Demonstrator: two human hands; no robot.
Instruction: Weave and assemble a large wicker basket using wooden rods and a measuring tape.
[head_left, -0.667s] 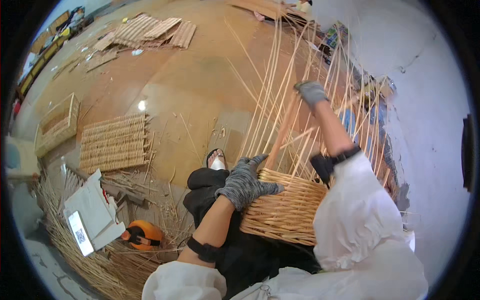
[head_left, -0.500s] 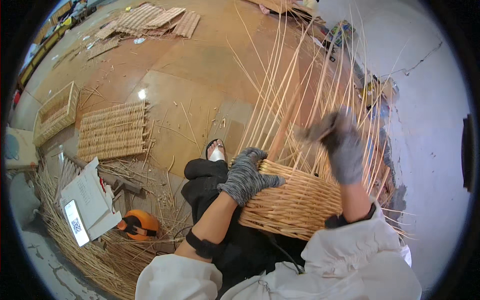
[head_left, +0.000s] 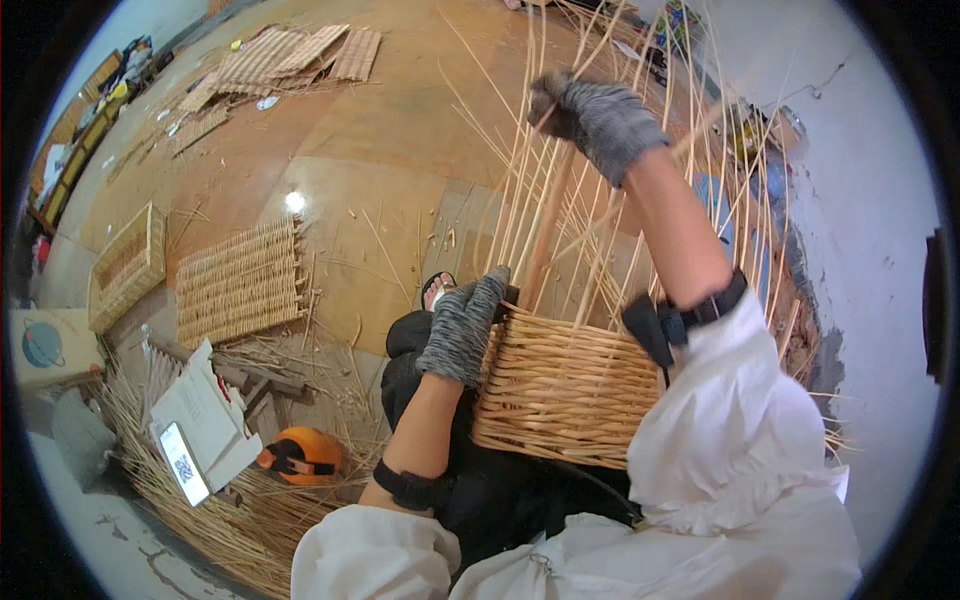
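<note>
A partly woven wicker basket [head_left: 565, 390] rests on my lap, its long upright rods [head_left: 508, 200] fanning up and away from me. My left hand [head_left: 462, 330], in a grey knit glove, grips the left corner of its woven wall near the top edge. A small dark piece shows by those fingertips; I cannot make out what it is. Raised high among the uprights, my gloved right hand [head_left: 598, 122] is closed, with a thin wicker rod at its fingers. A thicker brown stick [head_left: 548, 235] stands at the far side of the basket.
Left on the floor lie a woven panel [head_left: 240, 275], a shallow wicker tray [head_left: 128, 270], an orange round container [head_left: 308, 455] and a phone [head_left: 185, 465] against a carton. Loose rods [head_left: 240, 540] spread at lower left. A white wall [head_left: 870, 250] rises close on the right.
My right hand has moved up and left, away from me, from over the basket's right side to the far uprights. My left hand has shifted slightly down and left at the basket corner.
</note>
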